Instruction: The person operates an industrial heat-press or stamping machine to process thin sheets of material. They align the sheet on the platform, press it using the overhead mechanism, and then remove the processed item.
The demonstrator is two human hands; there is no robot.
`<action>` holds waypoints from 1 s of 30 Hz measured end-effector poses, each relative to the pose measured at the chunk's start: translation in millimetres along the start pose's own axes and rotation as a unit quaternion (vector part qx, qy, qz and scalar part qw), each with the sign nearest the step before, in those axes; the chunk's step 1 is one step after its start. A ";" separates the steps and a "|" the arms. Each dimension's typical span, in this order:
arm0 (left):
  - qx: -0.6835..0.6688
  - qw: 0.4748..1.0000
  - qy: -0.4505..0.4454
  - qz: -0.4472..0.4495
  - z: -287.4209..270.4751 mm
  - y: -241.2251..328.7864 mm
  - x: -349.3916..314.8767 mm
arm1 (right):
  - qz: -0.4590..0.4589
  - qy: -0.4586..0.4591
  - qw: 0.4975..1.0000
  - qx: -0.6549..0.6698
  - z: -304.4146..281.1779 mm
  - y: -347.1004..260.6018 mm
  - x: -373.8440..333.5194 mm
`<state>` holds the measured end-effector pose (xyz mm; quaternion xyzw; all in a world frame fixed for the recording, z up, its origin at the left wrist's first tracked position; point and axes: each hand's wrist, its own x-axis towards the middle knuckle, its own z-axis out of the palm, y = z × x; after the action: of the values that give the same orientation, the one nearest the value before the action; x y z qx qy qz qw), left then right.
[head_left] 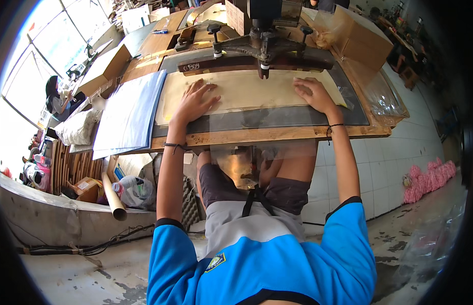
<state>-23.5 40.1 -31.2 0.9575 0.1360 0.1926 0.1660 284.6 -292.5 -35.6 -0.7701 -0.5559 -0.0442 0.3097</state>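
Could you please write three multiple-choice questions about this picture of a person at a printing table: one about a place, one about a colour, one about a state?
1. Where does the stack of blue sheets lie?
A. left of the left hand
B. right of the right hand
C. on the floor

2. What colour is the shirt of the person?
A. red
B. blue
C. white

3. How are the two hands on the tan sheet?
A. closed in fists
B. lifted above it
C. flat, fingers spread

Answers:
1 A: the stack sits at the left end of the wooden table, beside the left hand.
2 B: the sleeves and body are bright blue.
3 C: the left hand and the right hand both press palm down on the sheet.
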 end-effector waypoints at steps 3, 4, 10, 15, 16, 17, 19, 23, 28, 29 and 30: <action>0.029 1.000 0.010 0.003 3.2 -0.7 0.3 | 0.009 -0.007 1.000 -0.004 0.6 -3.0 6.5; 0.028 1.000 0.013 0.006 2.8 3.4 2.8 | 0.012 -0.007 1.000 -0.005 -0.5 -1.4 9.2; 0.011 0.999 -0.015 0.027 1.8 9.0 14.4 | 0.021 -0.068 0.992 -0.109 10.1 -8.4 34.1; 0.047 0.997 -0.033 0.046 2.7 3.4 18.3 | 0.027 -0.084 0.985 -0.147 15.3 -18.0 41.6; 0.043 0.998 -0.034 0.043 3.1 5.9 19.5 | 0.025 -0.080 0.984 -0.157 17.2 -16.7 39.8; 0.039 0.998 -0.035 0.039 3.4 8.5 21.4 | 0.030 -0.083 0.984 -0.153 17.6 -14.8 37.8; 0.042 0.998 -0.036 0.031 0.3 10.8 24.2 | 0.036 -0.083 0.985 -0.147 13.2 -16.1 40.1; 0.039 0.999 -0.029 0.012 2.2 13.1 22.3 | 0.049 -0.080 0.985 -0.143 15.8 -21.3 39.1; 0.017 1.000 -0.016 0.001 5.5 4.6 16.7 | 0.024 -0.019 1.000 0.002 15.2 -5.3 27.1; 0.005 1.000 -0.015 -0.002 7.4 0.7 7.5 | 0.044 -0.023 0.998 0.043 13.6 -3.3 17.0; -0.003 1.000 -0.011 -0.001 3.6 -0.8 0.1 | 0.061 -0.023 0.994 0.084 9.1 -5.8 4.2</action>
<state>-22.1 39.9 -34.6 0.9589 0.1343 0.1824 0.1709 278.5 -283.1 -38.8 -0.7750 -0.5163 0.0390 0.3623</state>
